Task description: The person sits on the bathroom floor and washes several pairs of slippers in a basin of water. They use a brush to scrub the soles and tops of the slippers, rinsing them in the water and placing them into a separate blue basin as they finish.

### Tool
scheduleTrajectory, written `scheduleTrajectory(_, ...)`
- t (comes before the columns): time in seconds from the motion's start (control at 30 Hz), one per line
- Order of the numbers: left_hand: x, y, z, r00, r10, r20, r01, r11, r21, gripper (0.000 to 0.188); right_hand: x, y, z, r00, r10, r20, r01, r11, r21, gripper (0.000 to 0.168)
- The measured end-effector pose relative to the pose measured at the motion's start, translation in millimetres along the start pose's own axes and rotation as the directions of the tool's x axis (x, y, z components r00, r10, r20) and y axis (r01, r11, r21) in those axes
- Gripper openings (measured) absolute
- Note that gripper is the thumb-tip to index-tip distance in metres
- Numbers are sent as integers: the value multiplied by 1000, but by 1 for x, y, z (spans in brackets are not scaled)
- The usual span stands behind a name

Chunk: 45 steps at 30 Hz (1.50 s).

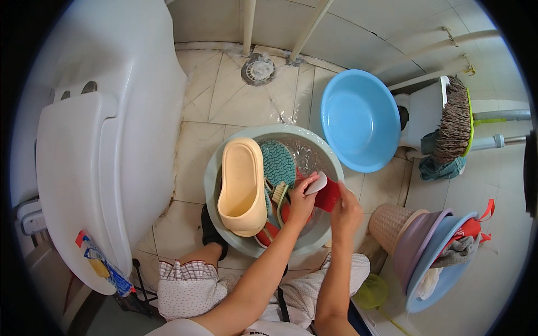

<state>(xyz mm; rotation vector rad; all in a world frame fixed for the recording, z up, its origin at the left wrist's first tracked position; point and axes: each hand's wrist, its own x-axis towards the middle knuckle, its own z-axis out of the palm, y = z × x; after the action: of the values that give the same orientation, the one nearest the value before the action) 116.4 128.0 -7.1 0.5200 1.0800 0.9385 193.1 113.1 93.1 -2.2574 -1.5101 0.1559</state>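
Note:
A pale grey-green basin (pixel 212 168) with water stands on the floor before me. My left hand (pixel 302 199) grips a smooth white oval piece (pixel 317 183), possibly a bar of soap, over the basin. Right beside it, my right hand (pixel 347 210), slightly blurred, pinches a flat red piece (pixel 327 196), fabric or an insole. Upright on the left of the basin rests a cream foam clog (pixel 242 168). A shoe with a teal patterned sole (pixel 278 161) lies next to it. Beneath my left hand is a scrub brush (pixel 280 192) with pale bristles; red-and-dark footwear (pixel 267 234) is partly hidden.
An empty blue basin (pixel 357 122) touches the back right. A mop (pixel 456 122) leans at the right wall, above stacked basins (pixel 424 248) holding cloths. The toilet (pixel 80 176) fills the left side, with a blue packet (pixel 105 262) on its lid. A floor drain (pixel 259 70) lies behind.

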Motion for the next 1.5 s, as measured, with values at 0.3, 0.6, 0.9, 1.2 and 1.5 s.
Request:
scheduleTrajectory(0.3,2,1,7,987,-160,-10,155,970,-189,40,-36,33,98,768,532,357,-506,161,847,42)
scheduleTrajectory(0.6,0,-3,4,940,-341,27,341,927,-158,62,-36,40,123,731,435,527,-669,299,681,30)
scheduleTrajectory(0.9,0,-1,-9,764,-618,183,636,673,-378,67,-20,27,100,801,273,533,-557,667,495,52)
scheduleTrajectory(1.2,4,2,-23,654,-746,124,742,601,-297,62,-62,19,96,828,208,521,-490,721,490,52)
scheduleTrajectory(1.5,-10,1,-8,722,-664,195,682,637,-358,62,-47,48,111,778,295,555,-569,705,423,48)
